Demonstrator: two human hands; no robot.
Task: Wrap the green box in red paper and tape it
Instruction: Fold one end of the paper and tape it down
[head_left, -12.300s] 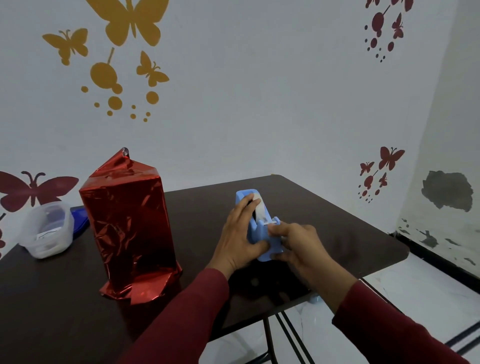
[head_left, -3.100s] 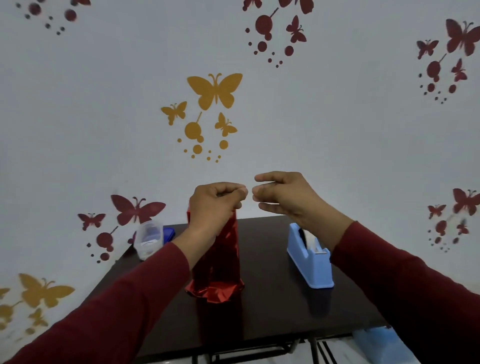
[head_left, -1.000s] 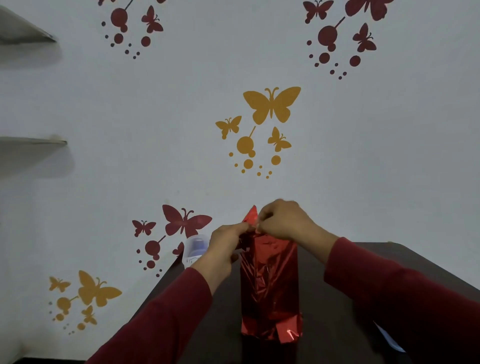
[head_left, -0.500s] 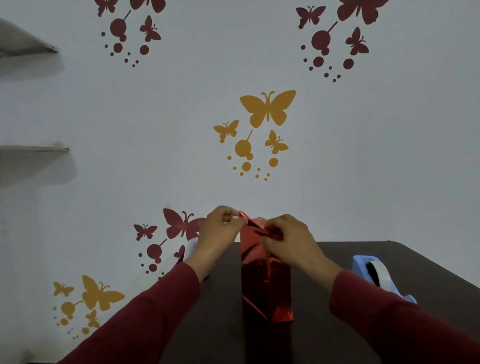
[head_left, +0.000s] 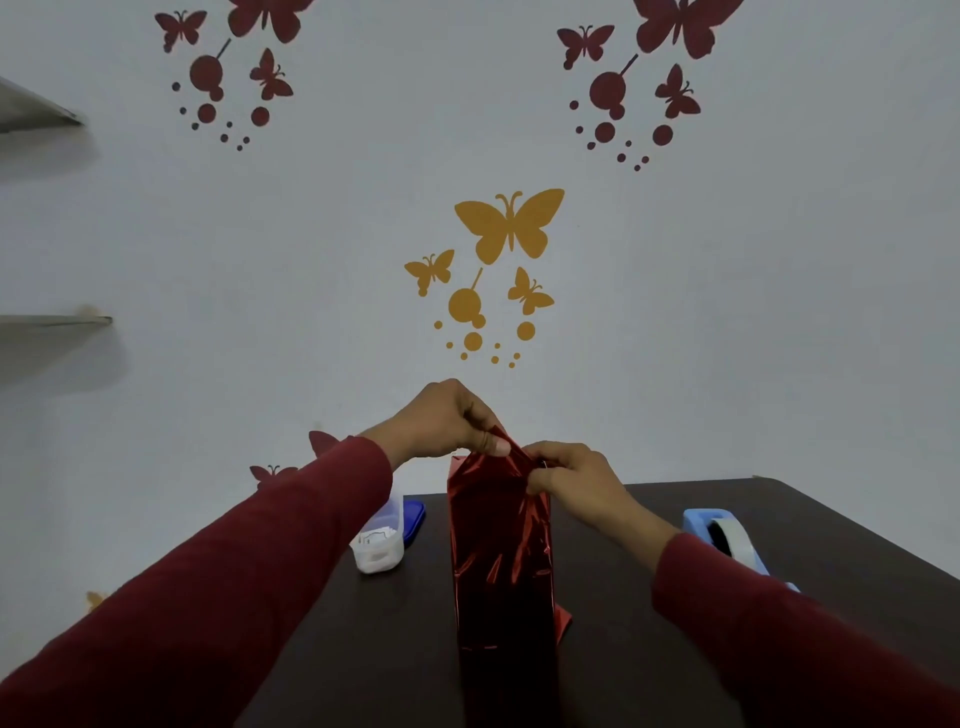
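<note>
We see a tall box wrapped in shiny red paper (head_left: 501, 551) standing upright on the dark surface (head_left: 649, 649). Our left hand (head_left: 447, 421) pinches the paper at the top of the box, and our right hand (head_left: 571, 478) pinches the top too, its fingers (head_left: 540, 457) curled on the fold. Right of the box sits a blue tape dispenser (head_left: 727, 540). Left of the box is a small clear tub (head_left: 379, 545) beside a blue lid (head_left: 414, 522).

We are seeing shiny, crinkly red paper (head_left: 501, 540), a smooth dark table (head_left: 649, 649), a blue plastic tape holder (head_left: 698, 519), a cloudy plastic tub (head_left: 379, 553) and soft cloth sleeves (head_left: 249, 566).
</note>
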